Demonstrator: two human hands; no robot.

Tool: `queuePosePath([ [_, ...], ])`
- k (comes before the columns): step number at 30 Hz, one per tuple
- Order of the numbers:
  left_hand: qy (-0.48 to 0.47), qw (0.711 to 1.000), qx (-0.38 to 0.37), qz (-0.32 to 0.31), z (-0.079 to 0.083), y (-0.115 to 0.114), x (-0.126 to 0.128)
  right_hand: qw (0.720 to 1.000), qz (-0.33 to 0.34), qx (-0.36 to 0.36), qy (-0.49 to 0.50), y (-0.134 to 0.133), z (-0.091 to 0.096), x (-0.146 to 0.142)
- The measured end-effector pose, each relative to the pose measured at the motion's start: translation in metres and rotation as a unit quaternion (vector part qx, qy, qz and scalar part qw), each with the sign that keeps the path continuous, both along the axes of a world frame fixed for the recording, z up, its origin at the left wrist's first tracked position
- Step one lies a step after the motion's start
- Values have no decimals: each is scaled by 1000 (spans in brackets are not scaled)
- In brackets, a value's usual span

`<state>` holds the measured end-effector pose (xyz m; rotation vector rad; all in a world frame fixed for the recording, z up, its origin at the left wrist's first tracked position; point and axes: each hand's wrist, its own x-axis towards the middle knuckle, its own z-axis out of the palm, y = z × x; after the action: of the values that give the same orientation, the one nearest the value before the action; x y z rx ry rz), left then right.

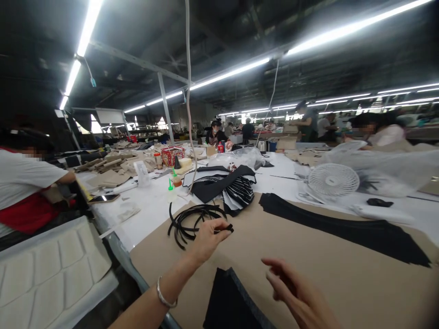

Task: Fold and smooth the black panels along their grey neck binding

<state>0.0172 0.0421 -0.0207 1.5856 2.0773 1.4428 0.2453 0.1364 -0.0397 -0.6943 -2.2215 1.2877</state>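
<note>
My left hand, with a bangle at the wrist, pinches the end of a narrow black strip. Behind that hand lies a loose coil of similar black strips; whether the held end belongs to it cannot be made out. My right hand hovers empty at the lower right, fingers apart and slightly blurred. Between my forearms a black fabric piece with a greyish edge rests on the brown paper. Farther back sits a fanned pile of black cut pieces, some showing white edges.
A long stack of dark fabric stretches along the right. Beyond it stands a white fan beside clear plastic. Green-tipped bottles and a phone are at left. A person in a white shirt works beyond the table's left edge.
</note>
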Motion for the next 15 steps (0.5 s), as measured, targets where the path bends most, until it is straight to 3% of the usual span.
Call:
queuePosePath([
  [3,2,1000,-7,-18,-4,1,5,998,17,-19,60,2,11,-47],
  [8,51,998,-22,-27,-7,-2,9,997,36,41,50,8,11,-99],
  [11,102,994,-36,-17,-15,0,3,996,28,79,39,14,8,-111],
  [15,198,978,-65,-2,-34,2,-18,994,-4,110,24,30,9,-102],
])
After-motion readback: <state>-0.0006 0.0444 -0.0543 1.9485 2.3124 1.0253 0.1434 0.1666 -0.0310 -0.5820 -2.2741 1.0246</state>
